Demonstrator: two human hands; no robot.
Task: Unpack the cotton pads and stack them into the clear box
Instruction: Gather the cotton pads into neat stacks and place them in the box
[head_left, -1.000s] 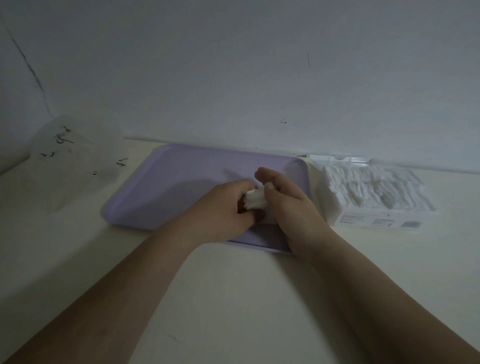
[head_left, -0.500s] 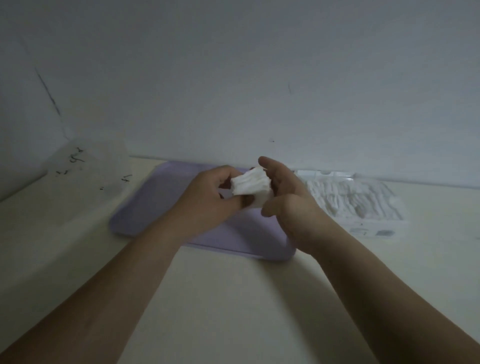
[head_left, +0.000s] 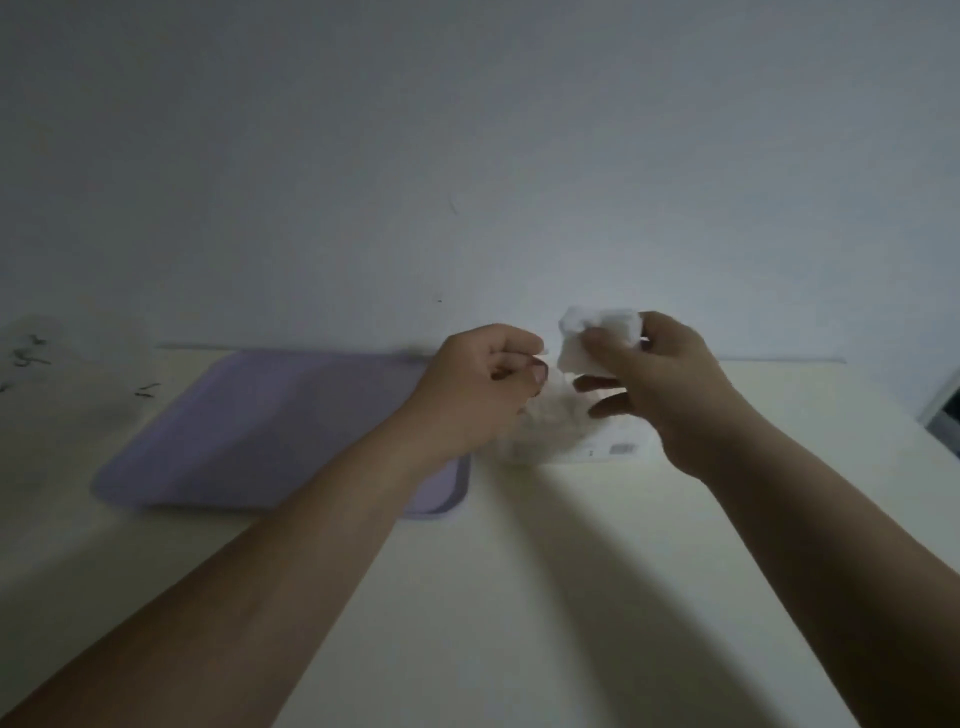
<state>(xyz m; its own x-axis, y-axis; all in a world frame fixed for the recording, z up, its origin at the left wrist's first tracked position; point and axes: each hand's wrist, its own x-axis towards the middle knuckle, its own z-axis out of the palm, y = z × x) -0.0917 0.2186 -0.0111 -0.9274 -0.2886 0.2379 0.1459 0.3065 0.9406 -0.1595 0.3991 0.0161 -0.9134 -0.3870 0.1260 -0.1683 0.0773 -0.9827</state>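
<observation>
My right hand (head_left: 660, 384) holds a small stack of white cotton pads (head_left: 597, 332) in thumb and fingers, raised above the clear box (head_left: 576, 441). The box stands on the table to the right of the tray, holds several white pads, and is largely hidden by both hands. My left hand (head_left: 478, 384) hovers over the box's left end with fingers curled. At its fingertips it pinches what looks like the thin edge of a single cotton pad (head_left: 542, 353).
A lavender tray (head_left: 260, 426) lies on the cream table (head_left: 519, 597) to the left of the box. A crumpled clear plastic wrapper (head_left: 31, 364) sits at the far left. The wall runs close behind. A dark gap (head_left: 945, 410) shows at the right table edge.
Both hands moved right from above the tray to above the box. They have come apart: the stack is now in the right hand alone.
</observation>
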